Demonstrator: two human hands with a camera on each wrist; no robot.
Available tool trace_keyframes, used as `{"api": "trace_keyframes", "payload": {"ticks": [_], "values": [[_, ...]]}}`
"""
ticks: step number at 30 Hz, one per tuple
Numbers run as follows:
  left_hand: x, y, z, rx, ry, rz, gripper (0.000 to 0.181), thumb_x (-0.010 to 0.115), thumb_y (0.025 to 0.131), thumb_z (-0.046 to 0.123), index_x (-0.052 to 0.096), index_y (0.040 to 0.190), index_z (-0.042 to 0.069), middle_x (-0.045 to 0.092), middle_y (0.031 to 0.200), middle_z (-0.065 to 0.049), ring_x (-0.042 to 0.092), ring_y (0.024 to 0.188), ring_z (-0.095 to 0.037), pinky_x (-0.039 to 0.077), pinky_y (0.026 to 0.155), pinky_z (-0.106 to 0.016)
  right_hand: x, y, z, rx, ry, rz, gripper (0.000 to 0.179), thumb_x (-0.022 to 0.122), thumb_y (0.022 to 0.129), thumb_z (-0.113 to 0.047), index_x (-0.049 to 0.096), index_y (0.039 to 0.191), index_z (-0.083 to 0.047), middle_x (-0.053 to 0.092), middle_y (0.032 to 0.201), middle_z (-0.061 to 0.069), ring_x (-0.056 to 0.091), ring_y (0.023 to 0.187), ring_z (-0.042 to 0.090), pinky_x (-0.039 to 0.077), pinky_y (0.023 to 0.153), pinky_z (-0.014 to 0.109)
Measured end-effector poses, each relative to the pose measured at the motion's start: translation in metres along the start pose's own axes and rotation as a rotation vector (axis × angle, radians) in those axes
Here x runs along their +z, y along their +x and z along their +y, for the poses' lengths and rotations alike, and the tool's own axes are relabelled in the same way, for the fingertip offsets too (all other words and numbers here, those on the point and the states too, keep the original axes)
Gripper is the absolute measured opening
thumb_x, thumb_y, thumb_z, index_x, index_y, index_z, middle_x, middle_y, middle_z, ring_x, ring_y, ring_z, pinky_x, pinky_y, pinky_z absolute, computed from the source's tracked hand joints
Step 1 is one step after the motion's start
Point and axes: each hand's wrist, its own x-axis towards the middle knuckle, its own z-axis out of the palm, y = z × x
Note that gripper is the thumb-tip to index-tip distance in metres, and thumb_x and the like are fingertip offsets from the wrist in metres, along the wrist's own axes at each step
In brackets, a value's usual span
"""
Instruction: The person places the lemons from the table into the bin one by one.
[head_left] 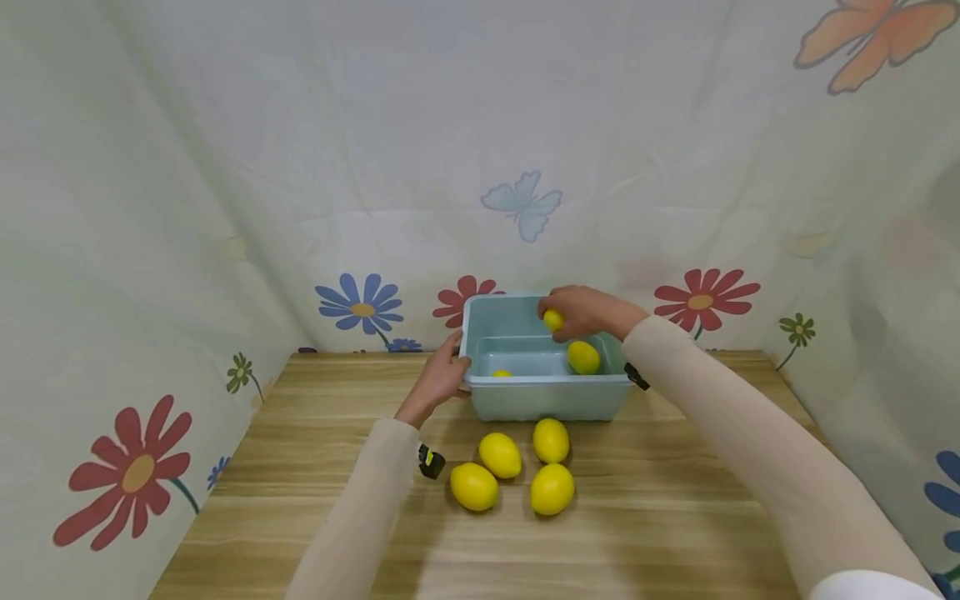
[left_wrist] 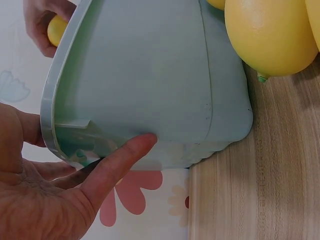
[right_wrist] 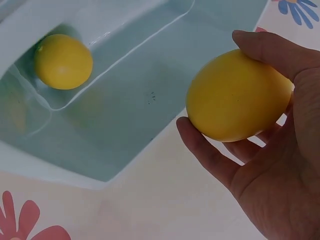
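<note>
A pale blue-green plastic bin (head_left: 551, 400) stands at the back of the table. My left hand (head_left: 441, 375) grips its left end, and in the left wrist view one digit lies along the outer wall while the others reach round under the rim. Over the bin's back right part, my right hand (head_left: 588, 310) holds a lemon (right_wrist: 240, 95) between thumb and fingers. Inside the bin, one lemon (head_left: 583, 357) lies at the right; another lemon (head_left: 502, 373) at the left is mostly hidden by the front rim.
Several more lemons (head_left: 551, 489) lie on the wooden table (head_left: 645, 517) in front of the bin. Close behind the bin hangs a white cloth backdrop (head_left: 420, 167) printed with flowers and butterflies, with further cloth at both sides.
</note>
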Motion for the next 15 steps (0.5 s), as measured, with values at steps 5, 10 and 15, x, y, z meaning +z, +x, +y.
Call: {"api": "trace_keyframes", "payload": {"ticks": [5,10,15], "values": [[-0.001,0.001,-0.001,-0.013,-0.002,-0.006,0.060,0.043,0.100,0.022,0.023,0.157,0.024,0.036,0.155,-0.018,0.055,0.123,-0.044,0.062,0.070,-0.045,0.001,0.006,0.001,-0.010,-0.033,-0.029,0.040,0.070,0.086,-0.022,0.063,0.124,-0.014,0.061,0.123,0.008,0.054,0.108,0.029,0.046,0.103,0.046],[0.000,0.003,-0.002,-0.010,-0.005,-0.007,0.060,0.044,0.100,0.023,0.024,0.156,0.025,0.036,0.156,-0.018,0.055,0.124,-0.044,0.062,0.068,-0.042,0.003,0.009,0.002,-0.015,-0.045,-0.040,0.040,0.071,0.084,-0.020,0.063,0.123,-0.012,0.062,0.121,0.010,0.055,0.105,0.029,0.047,0.101,0.046],[0.000,0.003,-0.003,-0.010,-0.011,-0.004,0.060,0.045,0.100,0.023,0.024,0.156,0.025,0.036,0.155,-0.018,0.055,0.123,-0.044,0.062,0.067,-0.043,0.006,0.014,0.002,-0.002,-0.041,-0.070,0.040,0.069,0.085,-0.018,0.063,0.124,-0.011,0.061,0.127,0.012,0.055,0.111,0.030,0.047,0.103,0.046]]}}
